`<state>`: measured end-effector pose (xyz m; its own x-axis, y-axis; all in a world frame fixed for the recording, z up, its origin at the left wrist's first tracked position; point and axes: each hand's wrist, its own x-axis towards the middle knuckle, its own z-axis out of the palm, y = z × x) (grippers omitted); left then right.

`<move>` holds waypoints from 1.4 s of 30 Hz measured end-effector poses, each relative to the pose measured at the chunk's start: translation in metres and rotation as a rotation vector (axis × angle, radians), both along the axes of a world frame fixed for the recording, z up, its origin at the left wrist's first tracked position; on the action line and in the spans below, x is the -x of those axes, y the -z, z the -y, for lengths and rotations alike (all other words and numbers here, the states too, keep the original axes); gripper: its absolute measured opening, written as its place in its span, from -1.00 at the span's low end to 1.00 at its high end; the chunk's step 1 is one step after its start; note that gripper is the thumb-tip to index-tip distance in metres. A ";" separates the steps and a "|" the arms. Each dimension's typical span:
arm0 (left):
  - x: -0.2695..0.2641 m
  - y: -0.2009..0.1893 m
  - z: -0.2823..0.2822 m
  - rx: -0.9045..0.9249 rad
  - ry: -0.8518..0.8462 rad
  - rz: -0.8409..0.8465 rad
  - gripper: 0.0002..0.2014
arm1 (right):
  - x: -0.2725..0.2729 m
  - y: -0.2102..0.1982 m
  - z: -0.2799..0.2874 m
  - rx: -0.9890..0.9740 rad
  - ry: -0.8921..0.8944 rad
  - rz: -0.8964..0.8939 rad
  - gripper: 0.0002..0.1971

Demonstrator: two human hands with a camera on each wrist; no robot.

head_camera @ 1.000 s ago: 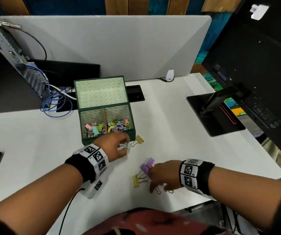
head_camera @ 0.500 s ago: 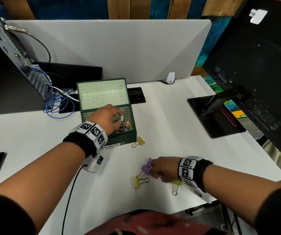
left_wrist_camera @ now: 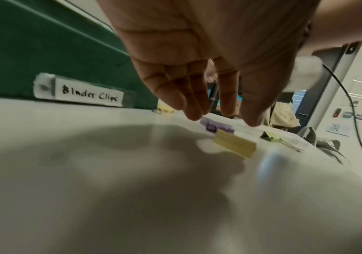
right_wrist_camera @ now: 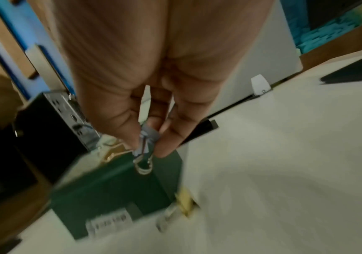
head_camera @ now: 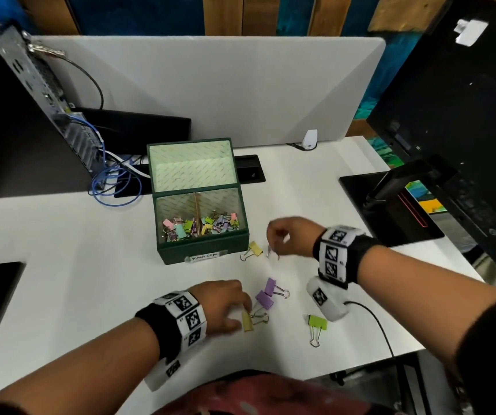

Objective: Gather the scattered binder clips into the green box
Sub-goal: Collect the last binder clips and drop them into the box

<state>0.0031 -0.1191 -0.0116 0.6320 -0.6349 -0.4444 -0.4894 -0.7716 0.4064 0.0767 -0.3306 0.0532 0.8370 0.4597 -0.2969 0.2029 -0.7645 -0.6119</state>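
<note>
Head view: your right hand (head_camera: 290, 236) pinches small clip just right of green box (head_camera: 202, 250), box half-full of pastel binder clips (head_camera: 200, 226). Your left hand (head_camera: 222, 304) sits by tan clip (head_camera: 247, 321); two purple clips (head_camera: 266, 295) and lime clip (head_camera: 317, 322) lie on smooth white worktop (head_camera: 61, 265).

Left wrist: fingers straight, spread slightly, above tan clip.

Right wrist: fingertips (right_wrist_camera: 167, 144) pinch grey-blue clip (right_wrist_camera: 146, 141), wire loops dangling.

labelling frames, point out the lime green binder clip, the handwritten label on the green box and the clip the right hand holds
lime green binder clip (head_camera: 318, 322), head view, on its green body
handwritten label (left_wrist_camera: 89, 94), left wrist view, on the writing
pale blue clip (right_wrist_camera: 145, 142), right wrist view, on its body between the fingers
</note>
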 end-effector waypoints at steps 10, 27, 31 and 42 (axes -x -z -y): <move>0.006 0.011 0.028 -0.051 0.037 -0.031 -0.58 | -0.035 -0.038 -0.060 -0.235 0.094 0.134 -0.83; -0.014 0.011 0.013 -0.022 -0.023 0.033 -0.47 | 0.059 0.045 0.047 0.608 -0.517 -0.232 -0.37; -0.017 0.016 0.018 -0.050 -0.042 0.026 -0.54 | 0.066 0.057 0.049 0.603 -0.551 -0.168 -0.60; -0.016 0.018 -0.003 0.099 -0.242 0.088 -0.87 | 0.043 0.052 0.040 0.495 -0.336 -0.203 -0.58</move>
<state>0.0191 -0.1161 -0.0293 0.8039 -0.4985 -0.3244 -0.3324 -0.8288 0.4500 0.0332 -0.3705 0.0009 0.5754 0.4556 -0.6793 0.3985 -0.8814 -0.2536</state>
